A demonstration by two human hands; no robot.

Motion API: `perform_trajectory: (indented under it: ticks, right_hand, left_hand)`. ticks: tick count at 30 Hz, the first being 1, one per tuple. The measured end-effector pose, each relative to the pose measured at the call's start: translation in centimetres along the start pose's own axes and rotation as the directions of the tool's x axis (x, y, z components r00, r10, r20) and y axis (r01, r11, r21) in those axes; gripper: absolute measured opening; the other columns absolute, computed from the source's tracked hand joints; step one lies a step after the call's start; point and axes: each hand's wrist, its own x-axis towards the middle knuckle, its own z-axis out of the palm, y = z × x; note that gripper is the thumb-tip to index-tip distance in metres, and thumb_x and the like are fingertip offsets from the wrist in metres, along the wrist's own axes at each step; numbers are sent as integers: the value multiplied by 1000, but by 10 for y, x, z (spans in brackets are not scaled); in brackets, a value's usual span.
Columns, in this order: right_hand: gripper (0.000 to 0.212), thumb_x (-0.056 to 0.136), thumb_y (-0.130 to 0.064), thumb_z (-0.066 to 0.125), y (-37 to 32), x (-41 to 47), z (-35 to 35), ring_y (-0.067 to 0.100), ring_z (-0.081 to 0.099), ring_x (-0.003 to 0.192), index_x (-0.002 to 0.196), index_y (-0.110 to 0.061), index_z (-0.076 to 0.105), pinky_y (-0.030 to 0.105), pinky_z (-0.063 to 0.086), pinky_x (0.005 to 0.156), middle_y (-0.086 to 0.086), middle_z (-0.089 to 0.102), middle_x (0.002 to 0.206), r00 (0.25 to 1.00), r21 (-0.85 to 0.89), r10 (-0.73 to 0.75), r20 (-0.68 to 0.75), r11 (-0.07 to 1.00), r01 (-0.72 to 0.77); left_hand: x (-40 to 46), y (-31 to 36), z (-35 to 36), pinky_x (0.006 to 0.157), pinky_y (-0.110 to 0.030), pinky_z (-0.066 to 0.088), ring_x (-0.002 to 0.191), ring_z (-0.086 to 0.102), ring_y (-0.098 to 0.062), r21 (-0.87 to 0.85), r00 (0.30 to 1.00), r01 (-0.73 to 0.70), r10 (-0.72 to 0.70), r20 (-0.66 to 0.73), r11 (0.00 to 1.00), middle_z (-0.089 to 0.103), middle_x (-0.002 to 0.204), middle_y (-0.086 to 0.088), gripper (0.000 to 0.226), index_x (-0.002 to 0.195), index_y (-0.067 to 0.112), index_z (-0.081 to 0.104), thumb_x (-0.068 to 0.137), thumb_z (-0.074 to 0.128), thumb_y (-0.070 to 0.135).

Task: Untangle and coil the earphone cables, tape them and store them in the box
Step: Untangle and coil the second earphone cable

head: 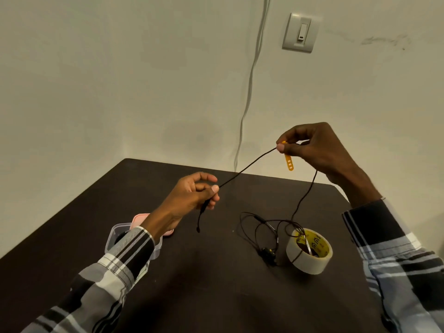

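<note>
A thin black earphone cable (245,167) stretches taut between my two hands above the dark table (216,296). My left hand (192,195) pinches it near one end, and a short tail with a plug hangs below the fingers. My right hand (314,150), higher and to the right, pinches the cable together with an orange cable tie (288,162). From there the cable drops to a loose tangle (266,234) on the table beside a roll of tape (308,252). A clear plastic box (115,234) with a pink lid (139,219) behind it is partly hidden by my left forearm.
A white wire (249,87) runs down the wall behind the table's far edge. A wall switch (300,32) is mounted at the upper right. Part of the tangle lies over the tape roll's rim.
</note>
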Motion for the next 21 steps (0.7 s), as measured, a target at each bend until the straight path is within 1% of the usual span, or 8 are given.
perform_trajectory:
  ticks: [4,7,9,12,14,16,19,21]
  right_hand:
    - [3,84,-19,78,3,4,-1,1,62,72,85,-17,76,25,45,72,-7,72,79,996,-19,-14,-83,1000,13]
    - [3,85,-22,77,14,7,7,6,64,74,85,-19,76,32,48,74,-7,72,81,996,-60,5,-88,998,-10]
    - [5,86,-29,75,23,6,19,3,64,74,86,-24,75,35,53,76,-10,73,87,999,-188,13,32,982,-7]
    - [27,85,-38,75,32,-4,43,10,67,101,110,-30,70,37,52,91,-12,70,117,960,-362,105,258,932,-4]
    - [51,84,-34,76,32,-12,59,12,57,123,132,-27,59,38,47,102,-8,60,137,935,-316,86,345,948,30]
    - [60,86,-29,75,27,-19,73,8,47,133,140,-25,52,32,43,109,-7,53,146,907,-181,8,422,981,75]
    - [37,91,-20,70,18,-28,90,-4,58,114,127,-20,65,11,45,93,-8,67,127,870,-27,-67,488,995,91]
    - [16,94,-19,67,16,-31,93,9,69,94,106,-14,75,29,55,87,-2,76,100,885,43,-91,458,996,80]
  left_hand:
    - [-5,-6,1,67,-26,54,67,62,-15,137,987,55,-75,144,989,66,75,-3,29,107,12,70,91,62,35]
    - [-7,-9,3,66,-26,53,64,60,-13,165,981,75,-102,163,984,63,71,0,30,96,11,73,93,58,37]
    - [-7,-6,5,65,-27,53,63,58,-13,131,983,71,-92,160,989,62,70,-1,29,93,11,72,95,58,36]
    - [-5,1,11,62,-26,52,60,57,-12,64,987,62,-70,142,996,61,70,-1,27,90,11,72,94,59,35]
    - [-3,6,15,61,-25,52,59,56,-11,40,989,55,-60,134,998,60,69,-1,26,90,12,72,94,60,34]
    - [-2,10,18,59,-24,52,57,55,-11,24,990,48,-51,134,999,59,68,-1,26,90,11,72,95,60,33]
    - [-1,14,21,57,-24,52,56,54,-11,-12,990,47,-45,134,999,59,68,0,26,90,10,72,94,60,32]
    - [-1,15,21,58,-24,52,56,54,-10,-18,988,45,-42,145,999,59,68,0,25,90,11,74,94,61,32]
